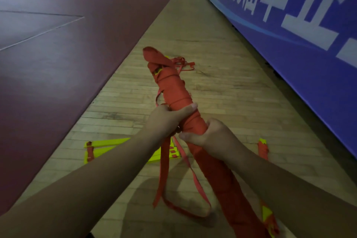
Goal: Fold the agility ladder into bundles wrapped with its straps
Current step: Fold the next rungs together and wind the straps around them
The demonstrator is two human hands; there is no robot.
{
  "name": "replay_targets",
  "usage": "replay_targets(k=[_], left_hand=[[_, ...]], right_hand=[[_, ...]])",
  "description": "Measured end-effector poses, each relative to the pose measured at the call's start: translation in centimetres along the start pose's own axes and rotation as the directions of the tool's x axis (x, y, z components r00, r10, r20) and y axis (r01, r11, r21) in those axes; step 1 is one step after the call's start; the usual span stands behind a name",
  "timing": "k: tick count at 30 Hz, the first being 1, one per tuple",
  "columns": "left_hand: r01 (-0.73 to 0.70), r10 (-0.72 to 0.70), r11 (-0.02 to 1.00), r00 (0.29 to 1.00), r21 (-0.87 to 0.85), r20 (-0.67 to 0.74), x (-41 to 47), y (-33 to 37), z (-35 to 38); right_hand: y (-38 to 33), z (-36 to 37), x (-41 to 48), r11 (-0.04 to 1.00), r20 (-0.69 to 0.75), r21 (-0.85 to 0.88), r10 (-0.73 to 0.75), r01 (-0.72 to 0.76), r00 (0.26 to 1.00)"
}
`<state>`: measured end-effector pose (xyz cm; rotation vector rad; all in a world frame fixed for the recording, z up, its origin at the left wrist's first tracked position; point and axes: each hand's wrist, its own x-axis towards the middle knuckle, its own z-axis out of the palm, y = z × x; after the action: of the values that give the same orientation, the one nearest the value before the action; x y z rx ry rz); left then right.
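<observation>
A: Both left hand (166, 120) and right hand (212, 135) are curled round the long red strap-wrapped ladder bundle (173, 88), held over wooden floor (212, 44).
B: Judged light, stiff; dangling red webbing strap (164, 170) limp. Mid-bundle hold advised.

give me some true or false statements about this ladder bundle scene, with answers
1. The left hand and the right hand both grip the strap-wrapped bundle. True.
2. The bundle rests on the wooden floor. False: it is held up above it.
3. Loose strap ends hang below the hands. True.
4. The yellow rungs on the floor are fully wrapped in strap. False: they lie mostly bare.
5. The banner on the right is green. False: it is blue.
</observation>
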<state>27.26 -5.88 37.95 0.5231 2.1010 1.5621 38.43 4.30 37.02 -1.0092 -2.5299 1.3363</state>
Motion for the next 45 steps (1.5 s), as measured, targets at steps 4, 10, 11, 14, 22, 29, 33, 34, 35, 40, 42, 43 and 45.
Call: replay_targets(k=[4, 10, 11, 14, 22, 29, 33, 34, 35, 40, 42, 43, 45], left_hand=[[0.031, -0.032, 0.999, 0.999, -0.021, -0.037, 0.2, -0.1, -0.3], [-0.063, 0.095, 0.924, 0.993, -0.377, 0.068, 1.1, 1.0, -2.3], [-0.067, 0.115, 0.901, 0.989, -0.428, 0.088, 1.2, 1.2, -2.7], [-0.081, 0.185, 0.859, 0.970, -0.505, 0.159, 1.6, 1.4, -3.7], [-0.058, 0.164, 0.912, 0.959, -0.406, 0.231, 1.3, 2.3, -5.1], [0.057, -0.038, 0.973, 0.996, -0.225, 0.085, 1.3, 1.1, -3.8], [0.160, -0.147, 0.928, 0.987, -0.337, 0.065, 1.6, 0.6, -3.4], [0.148, -0.124, 0.917, 0.988, -0.371, 0.088, 1.7, 0.8, -3.5], [0.129, -0.089, 0.905, 0.989, -0.406, 0.117, 1.7, 0.9, -3.7], [0.012, 0.123, 0.836, 0.971, -0.549, 0.207, 1.4, 1.9, -4.5], [-0.013, 0.168, 0.823, 0.960, -0.567, 0.223, 1.4, 1.7, -4.7], [-0.012, 0.179, 0.822, 0.955, -0.569, 0.238, 1.5, 1.5, -4.7], [0.007, 0.164, 0.814, 0.957, -0.581, 0.241, 1.6, 1.3, -4.6]], right_hand=[[-0.4, -0.4, -0.1, 0.997, 0.070, 0.071, 0.003, -0.008, 0.998], [0.6, -3.6, 1.3, 0.668, 0.432, 0.689, -0.067, -0.281, 0.899], [0.8, -4.0, 1.5, 0.639, 0.479, 0.701, -0.094, -0.315, 0.873], [1.2, -3.8, 1.5, 0.657, 0.604, 0.675, -0.230, -0.336, 0.763], [0.7, -2.7, 1.3, 0.718, 0.415, 0.682, -0.225, -0.137, 0.881], [0.8, -1.3, 1.1, 0.930, 0.154, 0.367, -0.056, -0.005, 0.987], [0.3, -1.1, 0.8, 0.982, 0.048, 0.181, -0.053, 0.044, 0.997], [0.0, -1.3, 0.7, 0.973, 0.060, 0.223, -0.076, 0.061, 0.995], [-0.1, -1.7, 0.9, 0.944, 0.096, 0.322, -0.104, 0.068, 0.990], [-0.6, -3.5, 0.6, 0.630, 0.458, 0.734, -0.185, -0.253, 0.869], [0.1, -2.9, 0.5, 0.615, 0.623, 0.681, -0.203, -0.396, 0.755], [0.1, -2.4, 0.2, 0.618, 0.667, 0.663, -0.232, -0.423, 0.708], [0.1, -1.8, 0.0, 0.599, 0.649, 0.693, -0.277, -0.401, 0.709]])
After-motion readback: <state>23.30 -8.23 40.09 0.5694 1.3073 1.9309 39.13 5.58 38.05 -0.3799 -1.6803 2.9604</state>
